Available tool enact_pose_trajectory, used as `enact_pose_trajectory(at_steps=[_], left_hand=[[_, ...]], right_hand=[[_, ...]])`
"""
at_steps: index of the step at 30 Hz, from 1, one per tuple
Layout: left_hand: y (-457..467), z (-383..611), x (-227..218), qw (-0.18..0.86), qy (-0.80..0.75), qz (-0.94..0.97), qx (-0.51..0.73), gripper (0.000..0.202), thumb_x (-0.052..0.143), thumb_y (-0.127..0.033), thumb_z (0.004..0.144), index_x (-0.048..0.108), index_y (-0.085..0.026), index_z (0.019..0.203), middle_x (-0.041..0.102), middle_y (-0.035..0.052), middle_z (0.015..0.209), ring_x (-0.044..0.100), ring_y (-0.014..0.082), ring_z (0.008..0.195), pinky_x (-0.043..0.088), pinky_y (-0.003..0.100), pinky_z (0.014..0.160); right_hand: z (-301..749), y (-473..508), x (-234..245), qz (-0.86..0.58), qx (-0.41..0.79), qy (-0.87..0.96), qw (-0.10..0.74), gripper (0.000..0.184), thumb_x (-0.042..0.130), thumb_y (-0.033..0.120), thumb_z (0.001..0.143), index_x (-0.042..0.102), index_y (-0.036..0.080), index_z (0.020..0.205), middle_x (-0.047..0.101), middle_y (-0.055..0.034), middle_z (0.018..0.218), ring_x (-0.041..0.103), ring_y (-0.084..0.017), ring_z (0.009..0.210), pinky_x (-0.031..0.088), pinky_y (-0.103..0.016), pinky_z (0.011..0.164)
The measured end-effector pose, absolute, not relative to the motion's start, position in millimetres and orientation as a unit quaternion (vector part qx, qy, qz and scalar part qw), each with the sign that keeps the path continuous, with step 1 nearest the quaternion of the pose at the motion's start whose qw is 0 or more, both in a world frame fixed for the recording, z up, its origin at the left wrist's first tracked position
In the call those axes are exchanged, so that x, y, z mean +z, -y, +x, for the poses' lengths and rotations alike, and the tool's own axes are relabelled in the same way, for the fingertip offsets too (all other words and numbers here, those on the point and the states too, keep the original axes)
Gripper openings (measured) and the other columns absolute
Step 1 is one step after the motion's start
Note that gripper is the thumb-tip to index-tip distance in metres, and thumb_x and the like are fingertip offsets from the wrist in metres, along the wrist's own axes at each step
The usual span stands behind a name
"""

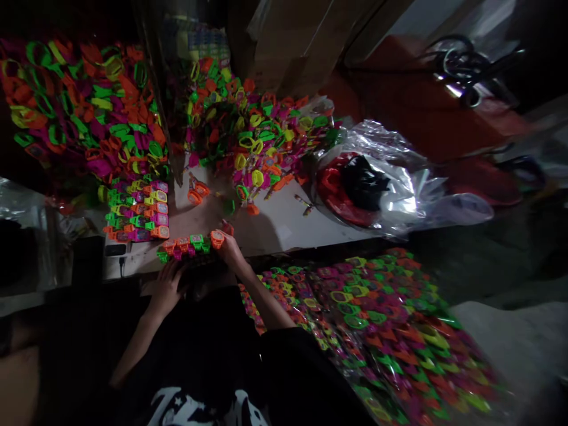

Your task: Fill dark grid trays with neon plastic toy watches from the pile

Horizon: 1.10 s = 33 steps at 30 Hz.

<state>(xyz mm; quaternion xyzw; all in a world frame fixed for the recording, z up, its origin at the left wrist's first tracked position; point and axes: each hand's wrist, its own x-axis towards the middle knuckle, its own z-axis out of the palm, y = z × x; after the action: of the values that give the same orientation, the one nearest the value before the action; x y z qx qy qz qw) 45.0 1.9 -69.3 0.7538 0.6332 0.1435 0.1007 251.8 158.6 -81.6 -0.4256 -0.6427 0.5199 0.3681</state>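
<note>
My right hand (229, 249) pinches an orange toy watch (217, 238) at the right end of a short row of toy watches (182, 245). This row, in orange, green and pink, lies along the front edge of the white table (293, 228). Just below its left part is my left hand (165, 288), fingers stretched towards the row; whether they touch it is hard to see in the dim light. To the left, a neat block of toy watches (137, 210) lies in several rows. Loose orange watches (197, 190) lie beyond my hands.
Large heaps of neon toy watches (261, 136) cover the table's back and the far left (89, 112). A clear plastic bag (399, 177) with red and black contents stands at right. Bagged watches (377, 319) lie below the table edge. A cardboard box (288, 53) is behind.
</note>
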Motion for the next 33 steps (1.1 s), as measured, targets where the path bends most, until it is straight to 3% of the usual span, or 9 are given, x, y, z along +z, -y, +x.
enact_pose_trajectory(at_steps=[4,10,14,23,33], left_hand=[[-2,44,-74,0.097,-0.629,0.759,0.138,0.051,0.066,-0.033,0.084,0.053,-0.021,0.132,0.056,0.0149,0.136,0.048,0.0323,0.131,0.044,0.050,0.106],[0,45,-77,0.093,-0.641,0.748,0.147,0.052,0.068,-0.034,0.082,0.054,-0.022,0.131,0.059,0.0138,0.130,0.052,0.0322,0.126,0.045,0.050,0.104],[1,45,-75,0.107,-0.640,0.747,0.143,0.051,0.066,-0.034,0.084,0.053,-0.023,0.132,0.060,0.0137,0.130,0.053,0.0321,0.125,0.045,0.050,0.103],[2,48,-71,0.130,-0.647,0.739,0.135,0.052,0.064,-0.033,0.086,0.051,-0.025,0.135,0.057,0.0130,0.135,0.052,0.0309,0.127,0.045,0.048,0.103],[3,46,-73,0.138,-0.646,0.738,0.138,0.052,0.062,-0.028,0.087,0.049,-0.025,0.137,0.053,0.0124,0.139,0.049,0.0306,0.129,0.044,0.050,0.105]], right_hand=[[255,-157,-78,-0.423,0.512,0.660,0.351,0.014,0.058,0.021,0.073,0.066,0.017,0.084,0.068,-0.0060,0.086,0.061,-0.019,0.079,0.050,-0.030,0.079],[247,-153,-85,-0.453,0.557,0.601,0.352,0.018,0.059,0.031,0.080,0.068,0.017,0.088,0.069,-0.0048,0.080,0.064,-0.019,0.078,0.052,-0.030,0.074],[245,-152,-86,-0.441,0.553,0.613,0.353,0.018,0.057,0.029,0.082,0.070,0.018,0.089,0.069,-0.0046,0.083,0.065,-0.018,0.082,0.053,-0.029,0.078],[252,-153,-79,-0.433,0.472,0.704,0.306,0.019,0.050,0.020,0.085,0.068,0.019,0.091,0.068,-0.0058,0.090,0.063,-0.017,0.082,0.052,-0.027,0.074],[242,-150,-49,-0.467,0.336,0.799,0.174,0.018,0.050,0.013,0.085,0.067,0.017,0.090,0.066,-0.0092,0.095,0.062,-0.019,0.083,0.048,-0.025,0.068]])
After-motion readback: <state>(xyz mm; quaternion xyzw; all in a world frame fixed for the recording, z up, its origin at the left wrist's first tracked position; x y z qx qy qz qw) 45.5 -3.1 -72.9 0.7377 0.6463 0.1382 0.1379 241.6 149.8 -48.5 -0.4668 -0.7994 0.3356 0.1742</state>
